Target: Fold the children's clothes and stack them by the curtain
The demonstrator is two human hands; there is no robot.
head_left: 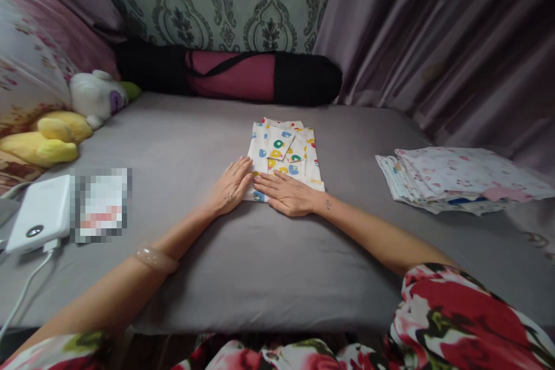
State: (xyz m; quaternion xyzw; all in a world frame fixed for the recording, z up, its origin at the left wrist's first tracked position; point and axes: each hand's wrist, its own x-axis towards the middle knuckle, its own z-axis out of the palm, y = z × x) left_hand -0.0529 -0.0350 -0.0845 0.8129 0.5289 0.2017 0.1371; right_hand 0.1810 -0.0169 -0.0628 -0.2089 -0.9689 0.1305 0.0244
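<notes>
A white cloth garment point(310, 156) with a colourful print lies folded into a rough rectangle on the grey bed sheet point(182, 144). Narrower folded parts of it rest on top, toward its far side. My left hand point(234, 185) touches its near left edge, fingers stretched out and pointing away from me. Across the near part of the cloth my right hand point(288, 192) lies flat, palm down, its fingers pointing left. Neither hand grips anything. Part of the near edge is hidden under my hands.
Folded printed cloths point(459, 179) are stacked at the right. A white power bank point(41, 214) with a cable lies at the left, beside a blurred-out item point(103, 205). Plush toys point(97, 95) sit at the back left. A long black and maroon bag point(234, 75) lies along the wall.
</notes>
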